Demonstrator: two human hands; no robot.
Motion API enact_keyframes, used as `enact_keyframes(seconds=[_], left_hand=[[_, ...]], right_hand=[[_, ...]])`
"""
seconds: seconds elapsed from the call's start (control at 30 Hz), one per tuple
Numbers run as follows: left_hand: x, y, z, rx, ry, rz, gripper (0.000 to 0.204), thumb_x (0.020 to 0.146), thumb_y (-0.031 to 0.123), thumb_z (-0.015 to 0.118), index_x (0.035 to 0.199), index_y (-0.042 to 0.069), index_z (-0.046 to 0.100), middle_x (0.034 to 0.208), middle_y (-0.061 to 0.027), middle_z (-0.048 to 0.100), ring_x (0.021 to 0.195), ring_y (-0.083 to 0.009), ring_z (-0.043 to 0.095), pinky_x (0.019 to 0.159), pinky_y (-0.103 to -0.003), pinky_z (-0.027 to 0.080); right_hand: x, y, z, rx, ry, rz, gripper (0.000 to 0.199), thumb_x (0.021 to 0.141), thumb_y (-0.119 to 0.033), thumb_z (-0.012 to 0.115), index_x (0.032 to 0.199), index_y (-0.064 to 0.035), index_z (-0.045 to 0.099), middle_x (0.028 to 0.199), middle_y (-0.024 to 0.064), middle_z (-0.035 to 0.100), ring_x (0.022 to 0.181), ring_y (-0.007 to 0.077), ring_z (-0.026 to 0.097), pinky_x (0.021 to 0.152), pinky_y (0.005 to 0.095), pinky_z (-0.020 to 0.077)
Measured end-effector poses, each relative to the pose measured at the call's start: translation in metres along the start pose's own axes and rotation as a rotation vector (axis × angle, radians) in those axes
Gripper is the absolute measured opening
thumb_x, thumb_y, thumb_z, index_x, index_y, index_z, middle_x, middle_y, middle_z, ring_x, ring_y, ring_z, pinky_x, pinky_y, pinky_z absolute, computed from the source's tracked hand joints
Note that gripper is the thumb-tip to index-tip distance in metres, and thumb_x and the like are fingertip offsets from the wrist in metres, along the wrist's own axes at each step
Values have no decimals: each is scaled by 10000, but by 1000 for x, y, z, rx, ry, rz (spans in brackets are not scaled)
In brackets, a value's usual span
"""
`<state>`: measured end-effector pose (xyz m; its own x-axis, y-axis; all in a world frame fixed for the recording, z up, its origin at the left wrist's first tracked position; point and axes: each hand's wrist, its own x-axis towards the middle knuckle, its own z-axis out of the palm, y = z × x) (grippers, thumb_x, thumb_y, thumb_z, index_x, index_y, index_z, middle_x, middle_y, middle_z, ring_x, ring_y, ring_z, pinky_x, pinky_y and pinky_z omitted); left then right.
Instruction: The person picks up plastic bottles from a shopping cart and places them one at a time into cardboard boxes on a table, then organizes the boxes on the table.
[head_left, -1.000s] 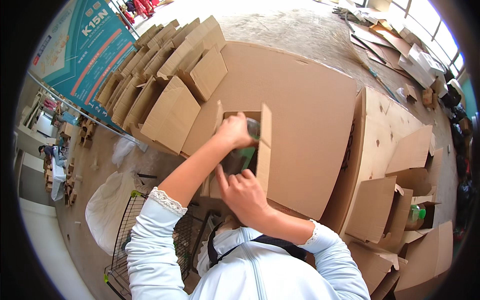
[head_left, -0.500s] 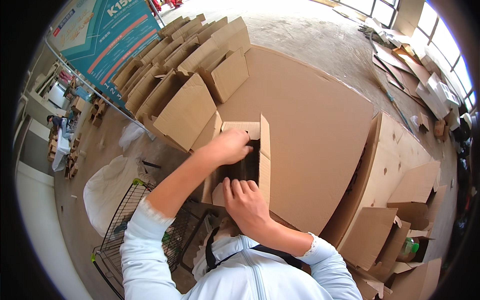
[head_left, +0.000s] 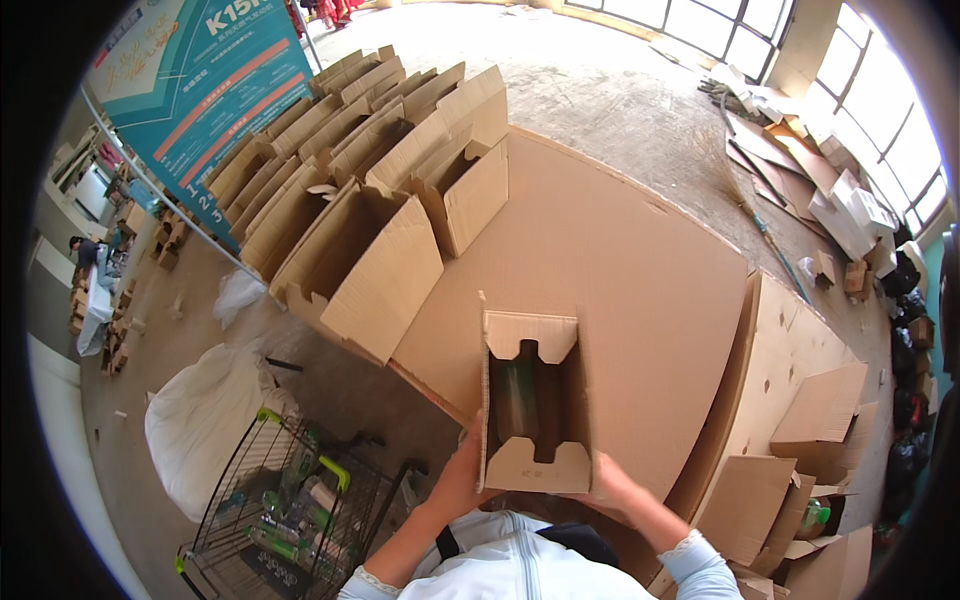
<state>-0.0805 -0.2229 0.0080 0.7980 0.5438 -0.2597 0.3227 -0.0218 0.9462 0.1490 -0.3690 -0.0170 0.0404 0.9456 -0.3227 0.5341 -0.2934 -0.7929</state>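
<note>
A small open cardboard box is held upright in front of me, close to the near edge of the cardboard-topped table. My left hand is closed on its left side, and my right hand grips the right side low down. Both sets of fingertips are partly hidden by the box. Two notched end flaps fold in over the opening, while the long side flaps stand up. Inside shows something greenish and see-through, whose kind I cannot make out.
Rows of open cardboard boxes stand at the table's far left. A wire cart with bottles is at lower left beside a white sack. More cartons lie right, below a wooden panel. A broom rests beyond.
The box has moved right, away from the standing rows. My hands have shifted from its end flaps and opening to its two outer sides. Its inside is now uncovered to view.
</note>
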Motion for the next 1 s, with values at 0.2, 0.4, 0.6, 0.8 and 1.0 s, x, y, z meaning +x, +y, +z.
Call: enact_keyframes(seconds=[0.2, 0.4, 0.6, 0.8, 1.0], left_hand=[[108, 5, -58, 121, -98, 226, 1064, 648, 83, 773, 1451, 71, 75, 1419, -213, 301, 1328, -333, 292, 1060, -376, 292], [282, 14, -111, 225, 50, 336, 1029, 701, 84, 737, 1451, 79, 32, 1409, -233, 313, 1279, -374, 350, 1039, -388, 337], [263, 36, -160, 197, 189, 513, 895, 759, 146, 726, 1429, 32, 145, 1368, -257, 360, 1211, -372, 440, 967, -397, 415], [147, 12, -165, 15, 86, 233, 708, 820, 100, 653, 1406, 76, 258, 1263, -185, 502, 1053, -273, 584, 864, -382, 488], [115, -13, -154, -123, -63, 111, 652, 833, 89, 641, 1390, 92, 302, 1229, -154, 533, 1040, -247, 589, 840, -356, 491]], right_hand=[[67, -12, -4, 75, 383, 226, 686, 626, -300, 811, 1208, -96, 510, 1075, 141, 616, 946, 317, 608, 799, 385, 505], [220, 11, -106, -181, 617, 42, 384, 670, -224, 775, 1023, -136, 652, 980, 102, 657, 923, 308, 610, 769, 399, 497], [376, 35, -198, 13, 603, 281, 363, 675, -192, 771, 999, -74, 658, 844, 96, 654, 708, 209, 651, 513, 325, 532], [466, 74, -253, 110, 644, 307, 568, 643, -178, 797, 1156, -91, 570, 977, 92, 626, 775, 187, 651, 501, 305, 565], [528, 26, -270, 71, 594, 306, 1041, 648, -169, 787, 1448, -186, 120, 1207, 150, 546, 924, 257, 629, 570, 307, 569]])
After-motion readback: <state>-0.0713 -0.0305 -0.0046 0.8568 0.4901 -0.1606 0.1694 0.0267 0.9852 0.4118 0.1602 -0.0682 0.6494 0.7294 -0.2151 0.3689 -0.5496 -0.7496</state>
